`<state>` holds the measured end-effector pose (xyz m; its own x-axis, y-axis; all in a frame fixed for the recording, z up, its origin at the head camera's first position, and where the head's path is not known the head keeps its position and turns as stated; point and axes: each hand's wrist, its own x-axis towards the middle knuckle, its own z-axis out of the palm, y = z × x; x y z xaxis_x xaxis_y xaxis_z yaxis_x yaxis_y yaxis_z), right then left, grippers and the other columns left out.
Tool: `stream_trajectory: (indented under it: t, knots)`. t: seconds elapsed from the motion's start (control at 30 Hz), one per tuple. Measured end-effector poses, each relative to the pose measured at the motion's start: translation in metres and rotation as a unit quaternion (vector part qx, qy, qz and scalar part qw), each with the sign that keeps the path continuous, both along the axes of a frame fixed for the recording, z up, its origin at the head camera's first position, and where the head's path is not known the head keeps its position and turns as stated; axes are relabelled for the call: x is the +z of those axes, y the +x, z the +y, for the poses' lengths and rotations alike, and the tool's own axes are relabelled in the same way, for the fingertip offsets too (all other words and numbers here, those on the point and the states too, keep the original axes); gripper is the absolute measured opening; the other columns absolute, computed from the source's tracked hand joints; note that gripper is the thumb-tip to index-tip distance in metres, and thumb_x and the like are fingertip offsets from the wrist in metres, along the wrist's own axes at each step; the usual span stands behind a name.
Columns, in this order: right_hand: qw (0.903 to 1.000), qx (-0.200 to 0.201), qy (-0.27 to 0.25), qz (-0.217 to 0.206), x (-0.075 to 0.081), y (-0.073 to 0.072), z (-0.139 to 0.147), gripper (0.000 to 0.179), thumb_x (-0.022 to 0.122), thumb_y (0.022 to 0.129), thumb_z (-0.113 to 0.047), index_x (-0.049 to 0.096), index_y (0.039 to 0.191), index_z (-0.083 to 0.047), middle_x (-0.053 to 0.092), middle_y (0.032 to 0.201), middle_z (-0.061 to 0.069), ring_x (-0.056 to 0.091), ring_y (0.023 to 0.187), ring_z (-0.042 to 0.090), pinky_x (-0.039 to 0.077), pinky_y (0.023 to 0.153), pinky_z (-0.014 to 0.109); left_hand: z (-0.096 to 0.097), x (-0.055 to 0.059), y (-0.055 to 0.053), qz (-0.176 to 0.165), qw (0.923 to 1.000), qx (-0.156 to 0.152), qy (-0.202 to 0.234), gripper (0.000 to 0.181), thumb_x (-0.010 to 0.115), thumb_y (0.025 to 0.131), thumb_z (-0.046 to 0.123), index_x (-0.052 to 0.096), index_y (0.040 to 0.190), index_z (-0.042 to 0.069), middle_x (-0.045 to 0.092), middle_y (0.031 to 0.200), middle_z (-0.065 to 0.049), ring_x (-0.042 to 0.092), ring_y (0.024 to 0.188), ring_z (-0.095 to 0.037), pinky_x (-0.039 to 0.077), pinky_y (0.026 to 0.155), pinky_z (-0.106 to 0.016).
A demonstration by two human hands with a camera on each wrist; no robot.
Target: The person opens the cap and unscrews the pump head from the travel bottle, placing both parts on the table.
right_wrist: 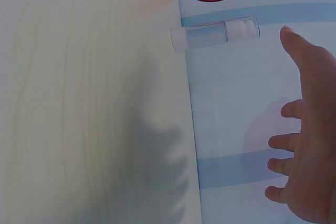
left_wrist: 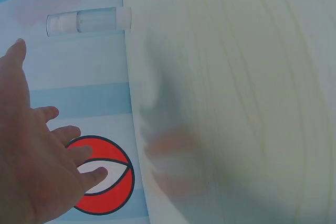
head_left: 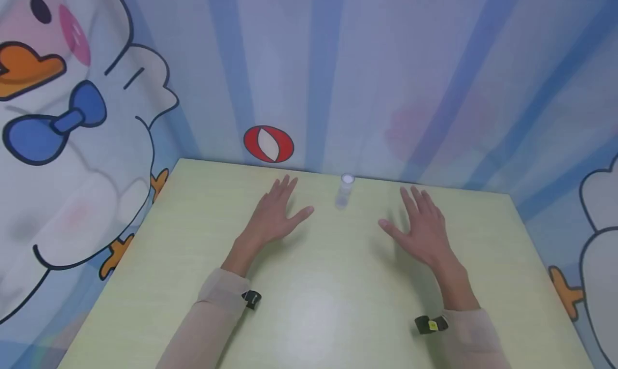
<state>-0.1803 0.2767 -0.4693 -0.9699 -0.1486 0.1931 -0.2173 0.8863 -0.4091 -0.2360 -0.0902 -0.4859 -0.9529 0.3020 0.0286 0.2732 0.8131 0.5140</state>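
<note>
A small clear bottle point(head_left: 345, 190) with a whitish top stands upright near the table's back edge, between the two hands. In both wrist views the same bottle point(left_wrist: 86, 21) appears sideways, with a white band at each end and a see-through middle. To its left, the left hand point(head_left: 274, 212) hovers over the table with fingers spread and thumb toward the bottle. The right hand point(head_left: 422, 230) is held out to the bottle's right, its fingers also extended and its thumb pointing inward. Neither hand touches the bottle, and both hold nothing.
The pale wood-grain table point(head_left: 299, 304) meets a blue-striped backdrop point(head_left: 367, 79) along its back edge. A large printed duck point(head_left: 72, 186) covers the left side. A printed red-and-white ball point(head_left: 252, 142) shows on the backdrop. Each wrist wears a small black device point(head_left: 431, 324).
</note>
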Motion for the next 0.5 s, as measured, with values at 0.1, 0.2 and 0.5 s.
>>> stream_trajectory:
  t: [0.1,0.2,0.5]
  knots:
    - [0.9999,-0.001,-0.012,-0.007,0.001,-0.001,-0.001,0.096,0.061,0.1,-0.062,0.02,0.17,-0.01,0.018,0.173,0.024,0.011,0.16,0.048,0.016,0.119,0.079,0.003,0.001,0.001,-0.004,0.9997,0.005,0.024,0.094,0.048,0.099,0.074,0.015,0.172,0.025,0.014,0.178,-0.003,0.011,0.164,-0.029,0.019,0.129,-0.061]
    - [0.9997,-0.003,-0.023,-0.013,0.002,-0.001,-0.003,0.097,0.06,0.1,-0.063,0.019,0.17,-0.01,0.017,0.174,0.023,0.01,0.16,0.047,0.015,0.12,0.078,0.005,0.002,0.001,0.002,0.9994,0.012,0.034,0.094,0.049,0.099,0.074,0.014,0.172,0.027,0.016,0.178,-0.002,0.015,0.163,-0.027,0.021,0.129,-0.059]
    - [0.9984,-0.005,-0.055,-0.013,0.002,-0.002,-0.01,0.096,0.061,0.101,-0.061,0.018,0.17,-0.01,0.019,0.174,0.023,0.014,0.16,0.046,0.015,0.122,0.076,0.018,0.0,0.0,0.007,0.9972,0.018,0.072,0.093,0.052,0.099,0.072,0.019,0.171,0.025,0.025,0.175,-0.001,0.023,0.161,-0.025,0.027,0.128,-0.054]
